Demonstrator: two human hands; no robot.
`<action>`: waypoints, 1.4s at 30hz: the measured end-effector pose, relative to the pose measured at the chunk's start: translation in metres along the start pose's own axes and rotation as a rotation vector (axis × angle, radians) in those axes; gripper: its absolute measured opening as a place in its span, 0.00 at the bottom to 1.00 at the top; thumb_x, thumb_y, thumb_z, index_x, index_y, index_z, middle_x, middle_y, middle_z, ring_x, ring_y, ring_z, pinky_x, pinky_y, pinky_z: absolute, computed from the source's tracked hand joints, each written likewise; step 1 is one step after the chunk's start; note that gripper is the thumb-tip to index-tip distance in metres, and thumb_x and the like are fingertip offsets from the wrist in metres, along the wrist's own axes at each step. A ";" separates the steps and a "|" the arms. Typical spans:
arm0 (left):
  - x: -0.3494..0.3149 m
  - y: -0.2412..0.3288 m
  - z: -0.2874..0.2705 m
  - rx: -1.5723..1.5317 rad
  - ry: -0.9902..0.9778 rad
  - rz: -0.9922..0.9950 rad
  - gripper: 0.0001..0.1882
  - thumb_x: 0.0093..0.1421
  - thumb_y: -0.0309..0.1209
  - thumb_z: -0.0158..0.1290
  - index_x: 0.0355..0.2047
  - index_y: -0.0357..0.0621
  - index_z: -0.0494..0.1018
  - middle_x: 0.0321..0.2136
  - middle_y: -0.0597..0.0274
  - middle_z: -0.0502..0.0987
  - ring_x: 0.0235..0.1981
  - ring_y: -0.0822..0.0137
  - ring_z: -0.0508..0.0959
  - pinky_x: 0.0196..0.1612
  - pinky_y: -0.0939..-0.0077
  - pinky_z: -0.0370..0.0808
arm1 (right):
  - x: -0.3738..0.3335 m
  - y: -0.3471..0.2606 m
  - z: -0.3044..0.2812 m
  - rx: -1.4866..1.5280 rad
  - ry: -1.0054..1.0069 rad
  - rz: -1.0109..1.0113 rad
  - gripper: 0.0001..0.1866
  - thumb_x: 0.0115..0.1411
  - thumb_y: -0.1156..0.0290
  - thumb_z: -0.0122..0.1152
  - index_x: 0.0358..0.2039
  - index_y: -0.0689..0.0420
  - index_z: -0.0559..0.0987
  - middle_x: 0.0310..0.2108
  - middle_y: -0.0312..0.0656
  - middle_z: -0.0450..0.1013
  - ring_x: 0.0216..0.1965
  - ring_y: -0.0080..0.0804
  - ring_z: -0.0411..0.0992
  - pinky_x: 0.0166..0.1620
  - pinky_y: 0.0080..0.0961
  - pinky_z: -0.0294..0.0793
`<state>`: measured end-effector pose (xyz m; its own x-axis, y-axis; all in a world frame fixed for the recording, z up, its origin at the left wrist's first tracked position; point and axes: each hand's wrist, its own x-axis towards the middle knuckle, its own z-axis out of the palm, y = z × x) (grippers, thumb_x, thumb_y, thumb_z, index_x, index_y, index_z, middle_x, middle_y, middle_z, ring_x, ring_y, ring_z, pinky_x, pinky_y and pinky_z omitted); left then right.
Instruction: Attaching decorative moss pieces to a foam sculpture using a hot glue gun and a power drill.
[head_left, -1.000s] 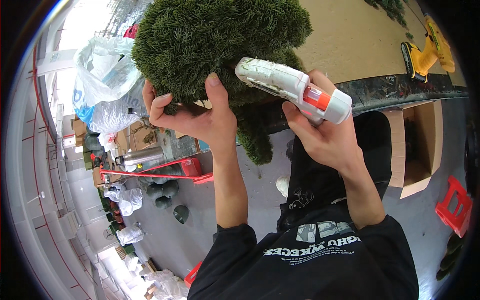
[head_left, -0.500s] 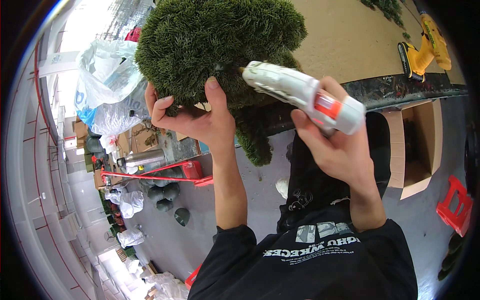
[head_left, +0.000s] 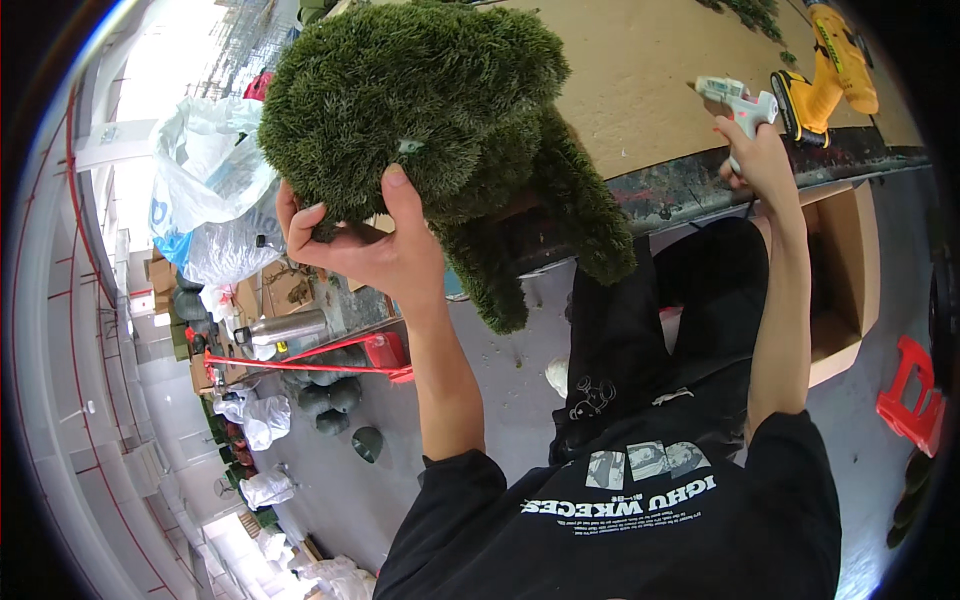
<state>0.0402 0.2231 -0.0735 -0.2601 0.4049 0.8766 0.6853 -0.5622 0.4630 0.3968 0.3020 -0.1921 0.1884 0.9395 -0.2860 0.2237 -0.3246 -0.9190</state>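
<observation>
Your raised left hand (head_left: 375,250) pinches one topiary (head_left: 410,90); your outstretched right hand (head_left: 762,158) grips one glue gun (head_left: 722,89) near one drill (head_left: 823,94).

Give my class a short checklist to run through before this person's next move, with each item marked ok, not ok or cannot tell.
1. Left hand gripping the green foliage piece: ok, thumb in front at its lower edge.
2. Right hand on the glue gun: ok, at its handle.
3. Nozzle apart from the foliage: ok, bare tabletop shows between them.
4. Generous space between glue gun and yellow drill: not ok, the drill lies close beside it.
5. Pale spot by the left thumb set firm: cannot tell.
6. Glue gun hot: cannot tell.
</observation>
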 end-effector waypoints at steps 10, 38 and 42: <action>0.013 0.044 -0.038 0.078 0.091 0.018 0.10 0.71 0.28 0.48 0.47 0.42 0.60 0.57 0.42 0.68 0.58 0.48 0.74 0.64 0.52 0.72 | -0.031 0.016 -0.022 -0.353 0.263 -0.327 0.22 0.64 0.60 0.67 0.49 0.66 0.80 0.39 0.49 0.80 0.41 0.39 0.80 0.50 0.32 0.77; -0.080 0.128 -0.025 -0.313 -0.473 -0.493 0.11 0.67 0.26 0.55 0.47 0.32 0.79 0.51 0.48 0.76 0.51 0.61 0.75 0.57 0.68 0.71 | -0.199 -0.043 0.073 0.781 -0.556 -0.368 0.10 0.59 0.79 0.73 0.39 0.62 0.80 0.34 0.34 0.78 0.38 0.18 0.77 0.44 0.19 0.78; -0.074 0.132 -0.033 -0.131 -0.464 -0.415 0.08 0.63 0.24 0.62 0.42 0.34 0.82 0.45 0.52 0.76 0.45 0.65 0.76 0.47 0.74 0.73 | -0.202 -0.046 0.073 0.686 -0.520 -0.403 0.09 0.57 0.78 0.75 0.35 0.62 0.81 0.31 0.34 0.79 0.34 0.17 0.78 0.39 0.18 0.78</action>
<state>0.1269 0.0950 -0.0733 -0.1442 0.8617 0.4866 0.4938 -0.3634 0.7900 0.2783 0.1350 -0.1118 -0.2662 0.9514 0.1547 -0.4628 0.0146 -0.8863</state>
